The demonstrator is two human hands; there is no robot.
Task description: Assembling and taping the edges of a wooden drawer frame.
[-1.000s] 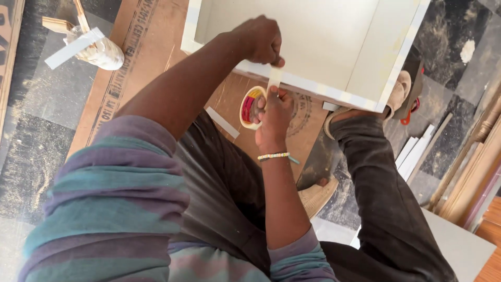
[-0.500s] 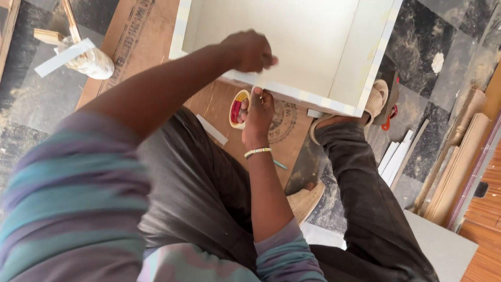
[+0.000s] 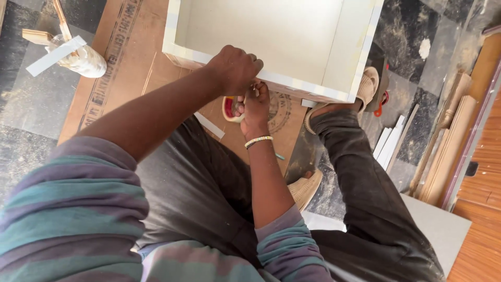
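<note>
While the white box (image 3: 271,36) sits open on the cardboard sheet (image 3: 130,62), it could skid if pushed. Left hand (image 3: 235,68) is closed on its near rim; right hand (image 3: 255,102), just under it, pinches the tape roll (image 3: 229,110), so the strip might stick crooked.

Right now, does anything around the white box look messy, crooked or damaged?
Nothing looks damaged. The white box sits askew on the cardboard sheet; both hands, left hand and right hand, meet at its near edge. Loose white strips lie scattered on the dusty floor.
</note>
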